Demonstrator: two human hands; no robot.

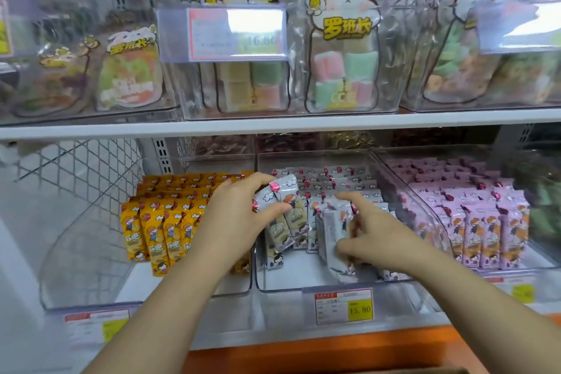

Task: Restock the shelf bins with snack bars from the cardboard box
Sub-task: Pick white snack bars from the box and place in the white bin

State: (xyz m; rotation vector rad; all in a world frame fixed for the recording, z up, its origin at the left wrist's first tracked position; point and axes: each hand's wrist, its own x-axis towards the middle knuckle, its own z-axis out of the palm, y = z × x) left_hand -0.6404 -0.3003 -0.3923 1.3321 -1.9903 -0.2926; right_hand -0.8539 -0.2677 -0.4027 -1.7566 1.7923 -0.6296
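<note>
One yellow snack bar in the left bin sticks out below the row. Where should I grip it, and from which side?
Probably its lower end, pinched across the flat faces from the front and above: that end of the yellow snack bar juts free of the row, while its upper part sits between neighbours.
</note>
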